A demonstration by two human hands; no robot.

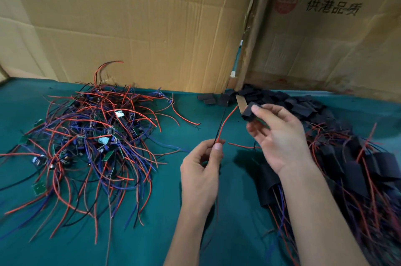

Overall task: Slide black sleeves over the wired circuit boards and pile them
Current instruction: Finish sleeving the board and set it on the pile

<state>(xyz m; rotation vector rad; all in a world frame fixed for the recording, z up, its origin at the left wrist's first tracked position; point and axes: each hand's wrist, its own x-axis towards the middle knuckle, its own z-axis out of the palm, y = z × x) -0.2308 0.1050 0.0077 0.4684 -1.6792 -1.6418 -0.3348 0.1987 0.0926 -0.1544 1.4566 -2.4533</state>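
My left hand (202, 168) pinches a red and a black wire (223, 123) between thumb and forefinger; the wires rise up and to the right toward the sleeve. My right hand (280, 133) holds a black sleeve (247, 111) at its fingertips, just right of the wire tips. The board on these wires is hidden. A tangle of unsleeved circuit boards with red, blue and black wires (93, 135) lies on the left of the green table (173, 211). Loose black sleeves (288, 100) lie heaped at the back right. Sleeved boards (358, 168) are piled at the right.
Tall cardboard sheets (141, 27) stand along the back edge of the table, with a printed box (325, 27) at the right. A small tan strip (242, 104) lies by the loose sleeves. Bare green cloth shows between the two piles, under my hands.
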